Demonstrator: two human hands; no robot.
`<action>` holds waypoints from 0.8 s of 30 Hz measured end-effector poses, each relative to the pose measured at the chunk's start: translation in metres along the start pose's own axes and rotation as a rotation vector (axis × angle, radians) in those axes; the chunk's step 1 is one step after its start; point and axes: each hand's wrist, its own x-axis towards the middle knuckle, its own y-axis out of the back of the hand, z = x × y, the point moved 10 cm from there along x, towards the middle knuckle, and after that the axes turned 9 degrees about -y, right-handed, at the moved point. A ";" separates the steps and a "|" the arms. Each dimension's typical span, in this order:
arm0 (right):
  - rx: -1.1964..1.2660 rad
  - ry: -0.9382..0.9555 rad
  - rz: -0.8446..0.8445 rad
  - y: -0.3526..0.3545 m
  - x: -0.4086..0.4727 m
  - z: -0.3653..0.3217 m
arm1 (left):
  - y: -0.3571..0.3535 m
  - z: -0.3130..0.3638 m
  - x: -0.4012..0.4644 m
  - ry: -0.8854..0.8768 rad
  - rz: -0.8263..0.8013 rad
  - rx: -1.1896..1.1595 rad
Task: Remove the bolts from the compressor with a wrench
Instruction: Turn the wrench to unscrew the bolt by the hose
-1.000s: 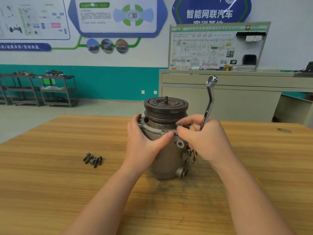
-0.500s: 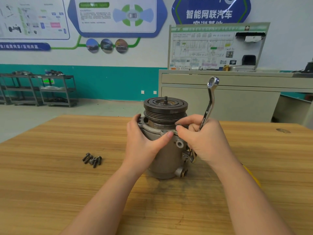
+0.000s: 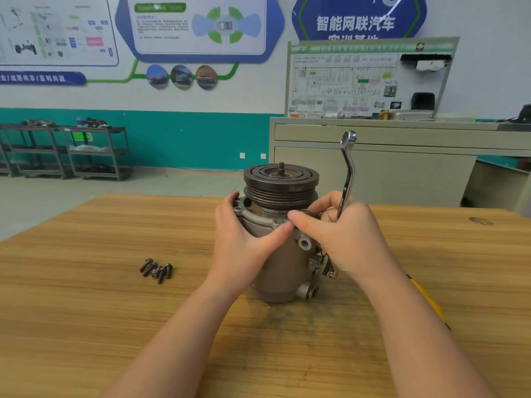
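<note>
Heavy, hard compressor [image 3: 283, 254] standing mid-frame on the counter [image 3: 86, 311], gripped round its rim by the left hand [image 3: 244, 242], right hand [image 3: 353, 239] holding the wrench [image 3: 347, 173] and pinching a small, slippery-looking bolt [image 3: 304, 211].

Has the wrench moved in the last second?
Hardly: the wrench in the right hand stays upright before the cabinet, right of the compressor.

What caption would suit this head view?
Left hand steadies compressor; right hand holds wrench.
</note>
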 end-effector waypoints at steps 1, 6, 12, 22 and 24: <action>0.006 -0.008 0.006 0.001 0.000 0.000 | 0.000 -0.001 0.000 0.004 -0.001 -0.002; 0.019 0.000 -0.025 -0.003 -0.002 -0.002 | 0.000 -0.002 -0.001 0.004 -0.008 0.008; 0.069 -0.052 0.035 0.002 0.000 0.003 | 0.000 -0.002 0.000 0.012 -0.003 0.007; 0.099 0.066 0.032 0.004 -0.005 -0.009 | 0.005 0.009 -0.003 0.021 -0.050 0.269; 0.090 0.078 0.018 0.002 -0.006 -0.010 | 0.006 0.015 -0.004 0.001 -0.045 0.276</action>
